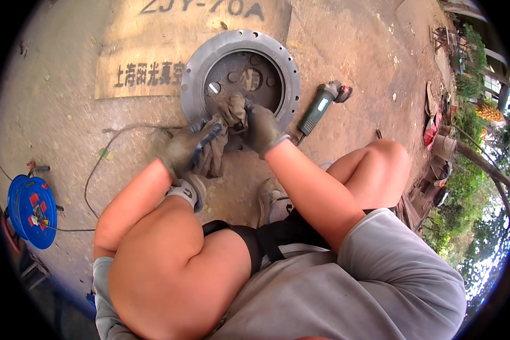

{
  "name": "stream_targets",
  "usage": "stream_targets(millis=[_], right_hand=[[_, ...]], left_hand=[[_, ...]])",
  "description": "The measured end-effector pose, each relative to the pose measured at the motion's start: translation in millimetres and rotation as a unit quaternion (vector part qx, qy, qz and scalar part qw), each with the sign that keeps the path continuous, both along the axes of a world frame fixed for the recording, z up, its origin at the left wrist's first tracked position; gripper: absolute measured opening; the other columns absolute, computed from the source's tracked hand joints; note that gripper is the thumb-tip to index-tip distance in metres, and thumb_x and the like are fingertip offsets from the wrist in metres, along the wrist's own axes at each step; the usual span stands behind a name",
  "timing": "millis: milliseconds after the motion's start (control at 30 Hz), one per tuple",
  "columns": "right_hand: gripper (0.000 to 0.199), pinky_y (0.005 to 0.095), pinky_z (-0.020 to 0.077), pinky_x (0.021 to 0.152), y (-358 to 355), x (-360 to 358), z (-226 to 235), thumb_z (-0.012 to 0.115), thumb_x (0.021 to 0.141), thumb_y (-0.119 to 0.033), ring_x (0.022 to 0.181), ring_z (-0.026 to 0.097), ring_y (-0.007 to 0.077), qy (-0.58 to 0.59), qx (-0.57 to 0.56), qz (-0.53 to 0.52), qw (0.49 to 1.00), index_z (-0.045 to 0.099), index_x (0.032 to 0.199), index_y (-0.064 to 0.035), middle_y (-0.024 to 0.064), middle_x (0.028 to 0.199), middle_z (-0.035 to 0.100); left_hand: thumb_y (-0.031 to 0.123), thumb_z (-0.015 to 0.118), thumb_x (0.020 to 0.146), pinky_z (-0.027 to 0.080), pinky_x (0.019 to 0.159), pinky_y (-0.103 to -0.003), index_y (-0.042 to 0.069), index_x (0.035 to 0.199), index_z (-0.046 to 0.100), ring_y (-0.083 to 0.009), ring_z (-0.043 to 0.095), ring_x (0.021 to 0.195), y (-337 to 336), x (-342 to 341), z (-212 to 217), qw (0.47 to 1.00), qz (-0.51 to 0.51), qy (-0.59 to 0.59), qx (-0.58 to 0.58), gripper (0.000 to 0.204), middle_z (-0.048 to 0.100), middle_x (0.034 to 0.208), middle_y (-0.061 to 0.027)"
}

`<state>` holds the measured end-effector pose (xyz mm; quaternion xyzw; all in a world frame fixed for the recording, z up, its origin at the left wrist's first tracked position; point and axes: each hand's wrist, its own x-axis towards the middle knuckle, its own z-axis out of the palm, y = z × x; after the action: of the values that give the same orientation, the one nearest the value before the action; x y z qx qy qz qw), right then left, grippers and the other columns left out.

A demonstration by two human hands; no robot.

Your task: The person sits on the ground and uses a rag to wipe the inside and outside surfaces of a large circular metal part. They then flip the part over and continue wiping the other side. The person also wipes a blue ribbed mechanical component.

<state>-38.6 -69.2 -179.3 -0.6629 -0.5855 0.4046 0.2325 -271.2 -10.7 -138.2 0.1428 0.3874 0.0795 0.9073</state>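
Note:
I squat over a round grey metal flange [197, 67] with bolt holes around its rim, lying flat on the ground. Both hands wear dirty work gloves. My right hand [262, 128] presses a brown rag [230, 111] onto the flange's dark recessed centre near its front edge. My left hand [186, 148] grips the hanging lower part of the same rag, just outside the flange's near rim. A dark strip, perhaps a glove cuff or tool, crosses the left glove; I cannot tell which.
A green and grey angle grinder [321, 105] lies on the ground right of the flange. A blue cable reel [33, 211] stands at far left, its cord trailing toward the flange. A printed wooden board [131, 62] lies behind. Plants and clutter [464, 170] line the right.

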Motion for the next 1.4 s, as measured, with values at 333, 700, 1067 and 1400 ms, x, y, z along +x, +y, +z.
stream_targets(millis=[333,700,1067,1400], right_hand=[[0.033,0.0278,0.0603,0.094,48,-3,92,0.061,0.111,-0.011,0.108,0.073,0.0154,0.48,-0.177,-0.216,0.832,0.062,0.14,0.0048,0.0085,0.121,0.075],[0.037,0.0539,0.0556,0.1,-2,-76,101,0.069,0.096,-0.023,0.114,0.068,0.0476,0.002,-0.049,0.086,0.995,0.068,0.129,-0.0055,0.0258,0.125,0.069],[0.044,0.0369,0.0562,0.095,-4,-43,36,0.066,0.104,-0.029,0.108,0.072,0.0239,0.23,-0.162,-0.33,0.901,0.064,0.133,0.0038,0.0211,0.114,0.075],[0.044,0.0448,0.0572,0.102,80,-1,-12,0.075,0.094,-0.039,0.118,0.073,0.0369,-0.19,-0.115,-0.046,0.974,0.076,0.129,-0.0126,0.0242,0.122,0.077]], left_hand=[[0.023,0.047,0.117,0.059,0.089,-0.036,-0.002,0.146,0.054,-0.0198,0.069,0.102,8,-10,25,0.961,0.131,-0.035,0.243,0.039,0.069,0.13,-0.0126],[0.022,0.05,0.116,0.056,0.094,-0.03,0.006,0.133,0.063,-0.0151,0.067,0.107,-7,-4,20,0.977,0.121,0.11,0.138,0.027,0.071,0.119,-0.0078],[0.027,0.056,0.113,0.054,0.096,-0.03,0.002,0.138,0.06,-0.0177,0.066,0.113,-13,-8,-37,0.817,-0.267,0.244,0.449,0.035,0.069,0.13,-0.0108],[0.037,0.063,0.11,0.053,0.097,-0.031,-0.002,0.141,0.063,-0.0126,0.066,0.107,-6,28,8,0.931,-0.232,0.155,0.234,0.05,0.076,0.12,-0.0086]])
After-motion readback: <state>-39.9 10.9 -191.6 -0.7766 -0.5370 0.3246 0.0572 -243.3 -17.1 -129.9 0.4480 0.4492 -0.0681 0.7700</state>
